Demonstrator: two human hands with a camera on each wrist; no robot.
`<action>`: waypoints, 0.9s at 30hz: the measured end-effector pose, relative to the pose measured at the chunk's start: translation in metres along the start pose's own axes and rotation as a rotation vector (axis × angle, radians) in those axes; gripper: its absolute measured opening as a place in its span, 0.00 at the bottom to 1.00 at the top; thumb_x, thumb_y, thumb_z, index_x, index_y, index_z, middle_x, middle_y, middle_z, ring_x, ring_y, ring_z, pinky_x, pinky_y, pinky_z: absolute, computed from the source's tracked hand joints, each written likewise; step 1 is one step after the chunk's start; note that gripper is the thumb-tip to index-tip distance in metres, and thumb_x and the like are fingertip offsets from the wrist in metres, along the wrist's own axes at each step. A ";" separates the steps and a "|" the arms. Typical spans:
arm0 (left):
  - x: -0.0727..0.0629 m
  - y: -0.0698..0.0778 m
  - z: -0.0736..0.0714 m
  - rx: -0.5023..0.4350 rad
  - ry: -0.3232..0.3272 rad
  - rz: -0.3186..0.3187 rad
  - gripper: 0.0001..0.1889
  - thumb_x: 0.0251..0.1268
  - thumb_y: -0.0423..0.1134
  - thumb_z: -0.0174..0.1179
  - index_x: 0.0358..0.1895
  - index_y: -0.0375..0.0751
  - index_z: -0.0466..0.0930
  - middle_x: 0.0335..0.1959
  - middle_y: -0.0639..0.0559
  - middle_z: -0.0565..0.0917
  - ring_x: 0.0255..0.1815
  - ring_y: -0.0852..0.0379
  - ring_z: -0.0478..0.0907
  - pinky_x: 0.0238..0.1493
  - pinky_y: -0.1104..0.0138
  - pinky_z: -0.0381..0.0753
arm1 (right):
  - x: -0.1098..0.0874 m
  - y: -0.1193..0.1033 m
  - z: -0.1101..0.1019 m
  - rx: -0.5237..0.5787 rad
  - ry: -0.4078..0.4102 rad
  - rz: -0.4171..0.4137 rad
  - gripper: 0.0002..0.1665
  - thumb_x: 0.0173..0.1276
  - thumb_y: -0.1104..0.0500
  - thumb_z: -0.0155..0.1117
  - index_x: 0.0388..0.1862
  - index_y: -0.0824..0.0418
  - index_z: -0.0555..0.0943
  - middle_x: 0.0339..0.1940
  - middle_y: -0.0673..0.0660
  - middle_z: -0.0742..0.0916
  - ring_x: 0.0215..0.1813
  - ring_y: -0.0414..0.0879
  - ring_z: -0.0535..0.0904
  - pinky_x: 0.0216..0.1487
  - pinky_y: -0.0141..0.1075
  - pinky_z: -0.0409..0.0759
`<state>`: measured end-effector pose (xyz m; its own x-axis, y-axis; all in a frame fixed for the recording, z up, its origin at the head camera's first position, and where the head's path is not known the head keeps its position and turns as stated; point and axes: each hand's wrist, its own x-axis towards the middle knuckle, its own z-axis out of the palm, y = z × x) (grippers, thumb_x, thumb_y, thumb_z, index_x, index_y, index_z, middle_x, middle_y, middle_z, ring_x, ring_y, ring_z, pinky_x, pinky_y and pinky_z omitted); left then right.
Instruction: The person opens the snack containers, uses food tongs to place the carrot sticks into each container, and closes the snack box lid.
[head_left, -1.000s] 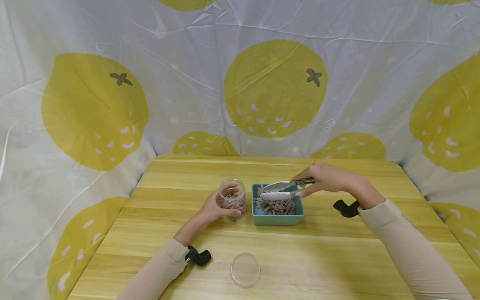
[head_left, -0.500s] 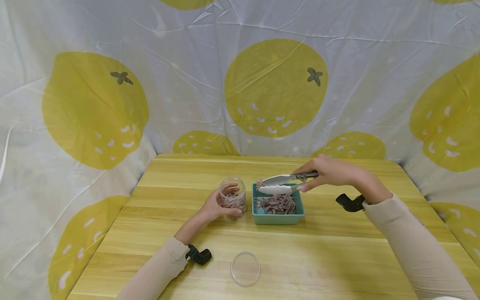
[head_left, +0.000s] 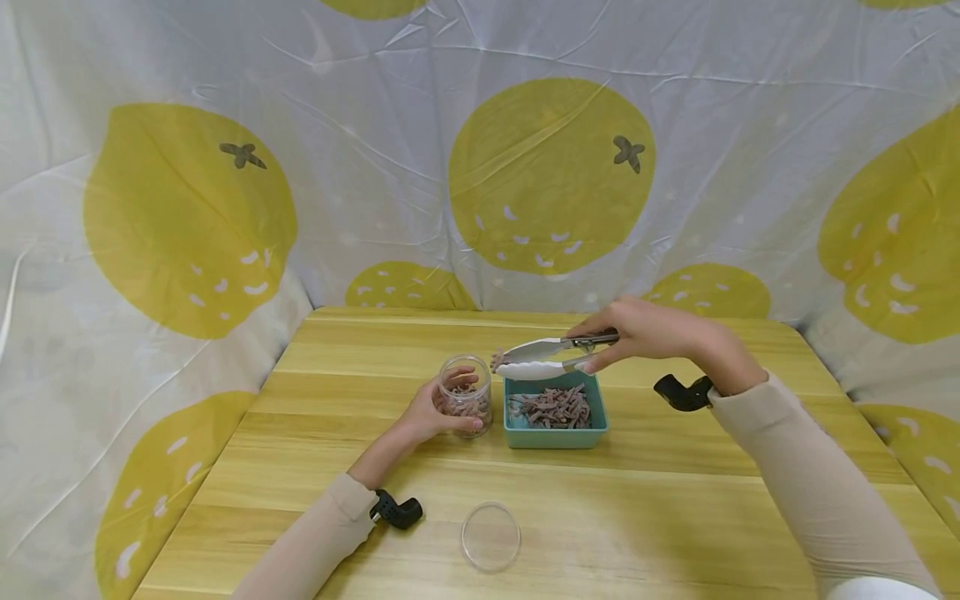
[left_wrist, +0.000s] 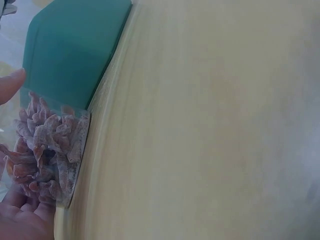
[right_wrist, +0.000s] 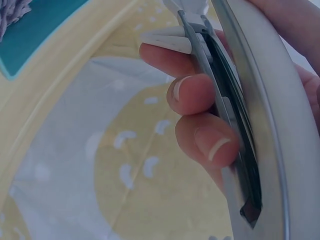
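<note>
My left hand (head_left: 423, 415) holds a clear round jar (head_left: 476, 412) upright on the table. In the left wrist view, brownish dried strips (left_wrist: 50, 150) fill the visible part of the jar, with fingers and thumb around it. Metal tongs with white scalloped tips (head_left: 532, 369) are gripped by my right hand (head_left: 645, 332), fingers curled round the handles (right_wrist: 267, 110) in the right wrist view. A small clump of strips (head_left: 498, 362) sticks out of the tong tips, just right of the jar's mouth. Below the tongs stands a teal box (head_left: 555, 439) holding more strips (head_left: 558, 408).
A clear round lid (head_left: 491, 538) lies on the wooden table (head_left: 637, 533) nearer the person. Behind and beside the table hangs a pale curtain (head_left: 375, 167) printed with yellow fruit. Black camera mounts (head_left: 401, 512) sit on both wrists.
The right hand has lifted the tongs with the clump of strips out of the teal box and moved left toward the jar. The left hand and jar stay put.
</note>
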<state>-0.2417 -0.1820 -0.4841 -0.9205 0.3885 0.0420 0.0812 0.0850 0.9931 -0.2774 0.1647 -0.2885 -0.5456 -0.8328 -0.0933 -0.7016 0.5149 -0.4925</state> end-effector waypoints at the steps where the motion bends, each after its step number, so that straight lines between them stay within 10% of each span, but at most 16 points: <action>1: 0.000 0.000 0.000 -0.003 -0.001 0.001 0.44 0.50 0.23 0.74 0.72 0.41 0.65 0.69 0.40 0.72 0.70 0.43 0.67 0.68 0.56 0.67 | 0.002 -0.001 -0.001 0.002 -0.002 -0.005 0.33 0.67 0.47 0.69 0.66 0.63 0.78 0.60 0.57 0.84 0.33 0.38 0.82 0.50 0.44 0.79; 11: -0.001 -0.001 -0.001 -0.018 -0.007 0.004 0.44 0.51 0.23 0.74 0.73 0.41 0.63 0.69 0.40 0.72 0.71 0.43 0.66 0.64 0.67 0.70 | 0.025 -0.008 -0.001 -0.002 -0.010 -0.040 0.34 0.67 0.46 0.69 0.67 0.61 0.77 0.31 0.50 0.86 0.15 0.35 0.53 0.36 0.37 0.72; 16: -0.002 -0.001 -0.001 0.015 0.010 -0.017 0.45 0.52 0.26 0.75 0.75 0.42 0.62 0.69 0.39 0.72 0.69 0.44 0.68 0.64 0.65 0.70 | 0.037 -0.009 0.005 -0.015 0.002 -0.067 0.33 0.66 0.47 0.71 0.66 0.61 0.78 0.58 0.54 0.85 0.24 0.34 0.72 0.41 0.39 0.75; 27: -0.002 -0.001 -0.001 0.048 0.043 -0.051 0.55 0.52 0.29 0.76 0.81 0.48 0.50 0.64 0.41 0.74 0.59 0.51 0.74 0.57 0.66 0.75 | 0.050 -0.008 0.015 0.014 -0.013 -0.062 0.33 0.66 0.47 0.71 0.65 0.62 0.79 0.56 0.54 0.86 0.43 0.37 0.84 0.45 0.40 0.80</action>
<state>-0.2405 -0.1834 -0.4856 -0.9393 0.3430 -0.0032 0.0506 0.1477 0.9877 -0.2919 0.1162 -0.3025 -0.4951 -0.8657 -0.0732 -0.7273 0.4591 -0.5101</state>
